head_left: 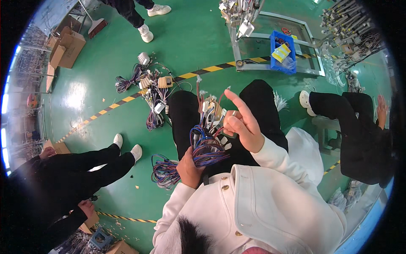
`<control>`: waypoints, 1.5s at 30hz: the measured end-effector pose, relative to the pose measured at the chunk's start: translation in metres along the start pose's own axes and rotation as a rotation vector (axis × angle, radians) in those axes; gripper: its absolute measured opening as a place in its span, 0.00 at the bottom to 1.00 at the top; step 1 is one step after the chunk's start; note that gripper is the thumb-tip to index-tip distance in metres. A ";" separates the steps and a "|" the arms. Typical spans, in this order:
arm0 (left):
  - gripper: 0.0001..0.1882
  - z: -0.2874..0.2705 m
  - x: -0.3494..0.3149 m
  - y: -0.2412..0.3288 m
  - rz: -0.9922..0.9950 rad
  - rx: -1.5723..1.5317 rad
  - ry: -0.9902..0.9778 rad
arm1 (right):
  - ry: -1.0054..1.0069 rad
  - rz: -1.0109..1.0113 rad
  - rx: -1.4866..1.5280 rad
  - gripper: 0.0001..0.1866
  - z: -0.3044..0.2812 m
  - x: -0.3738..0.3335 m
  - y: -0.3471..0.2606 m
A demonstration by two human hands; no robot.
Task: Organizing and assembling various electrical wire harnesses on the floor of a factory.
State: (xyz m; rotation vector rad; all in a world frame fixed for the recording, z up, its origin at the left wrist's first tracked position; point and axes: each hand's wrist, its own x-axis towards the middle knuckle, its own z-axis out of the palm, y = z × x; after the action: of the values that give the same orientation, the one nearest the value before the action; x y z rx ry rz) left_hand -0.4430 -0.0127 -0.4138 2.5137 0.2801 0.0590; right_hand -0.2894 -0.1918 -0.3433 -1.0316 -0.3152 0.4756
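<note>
My left hand [190, 168] is closed around a wire harness [207, 148], a coiled bundle of blue, red and dark wires held over my lap. White and beige connectors [209, 106] fan out from its upper end, between my knees. My right hand [243, 127] is just right of these connectors. Its index finger stretches up and left, its tip near a small white connector on a thin wire. The thumb and other fingers are bent, and I see nothing held in them. Another coil of blue and red wires [165, 171] is beside my left wrist.
More wire harnesses [148, 91] lie on the green floor ahead, by a yellow-black tape line [122, 101]. A metal-framed rack [258, 61] stands ahead right with a blue bin [281, 53]. People stand left and ahead; another sits at right. Cardboard boxes [69, 48] are far left.
</note>
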 end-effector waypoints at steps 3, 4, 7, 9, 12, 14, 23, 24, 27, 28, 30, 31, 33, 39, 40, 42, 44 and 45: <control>0.44 0.000 0.000 -0.001 0.012 0.011 -0.003 | 0.018 0.033 -0.034 0.29 0.001 0.000 -0.001; 0.44 0.000 0.000 -0.001 0.009 0.010 -0.009 | 0.002 0.020 -0.032 0.29 0.001 0.000 -0.001; 0.44 -0.001 0.001 0.000 0.016 0.008 -0.006 | 0.018 0.040 -0.048 0.28 0.000 0.000 0.000; 0.44 -0.001 0.001 0.001 0.025 0.008 0.003 | 0.006 -0.001 -0.126 0.28 -0.001 0.001 0.000; 0.43 -0.001 0.001 0.002 0.002 0.041 -0.021 | 0.014 -0.017 -0.125 0.28 -0.001 0.001 0.001; 0.41 -0.001 0.001 0.002 0.012 0.035 0.008 | 0.001 -0.033 -0.103 0.26 -0.002 0.001 0.002; 0.38 0.002 -0.003 -0.002 -0.018 0.013 0.031 | 0.451 -0.033 0.191 0.17 -0.050 0.008 0.028; 0.38 0.003 -0.004 -0.002 -0.006 0.010 0.034 | 0.581 0.004 0.188 0.17 -0.058 0.012 0.032; 0.38 0.004 -0.005 -0.005 0.004 0.035 0.048 | 0.541 0.362 0.342 0.16 -0.073 0.028 0.041; 0.38 0.004 -0.006 -0.006 0.004 0.042 0.047 | 0.450 0.454 0.484 0.18 -0.076 0.034 0.042; 0.39 0.004 -0.006 -0.007 0.020 0.023 0.030 | 0.318 0.414 0.516 0.19 -0.074 0.040 0.038; 0.39 0.005 -0.006 -0.007 0.032 0.028 0.042 | 0.212 0.367 0.537 0.19 -0.071 0.042 0.034; 0.39 0.004 -0.006 -0.008 0.039 0.042 0.030 | 0.205 0.342 0.539 0.20 -0.063 0.040 0.023; 0.38 0.006 -0.004 -0.007 0.067 0.041 0.043 | 0.070 0.159 0.474 0.21 -0.045 0.030 -0.008; 0.38 0.007 -0.004 -0.007 0.068 0.042 0.043 | 0.060 0.155 0.477 0.21 -0.044 0.030 -0.010; 0.38 0.007 -0.005 -0.007 0.043 0.052 0.029 | 0.048 0.118 0.441 0.21 -0.040 0.029 -0.011; 0.39 0.007 -0.005 -0.008 0.053 0.049 0.037 | 0.036 0.090 0.401 0.22 -0.037 0.027 -0.011; 0.39 0.008 -0.005 -0.008 0.054 0.051 0.035 | 0.050 0.067 0.354 0.22 -0.036 0.026 -0.010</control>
State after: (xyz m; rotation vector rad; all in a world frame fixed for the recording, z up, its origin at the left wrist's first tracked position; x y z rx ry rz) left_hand -0.4482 -0.0118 -0.4244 2.5728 0.2310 0.1192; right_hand -0.2478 -0.2089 -0.3508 -0.7092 -0.1447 0.5431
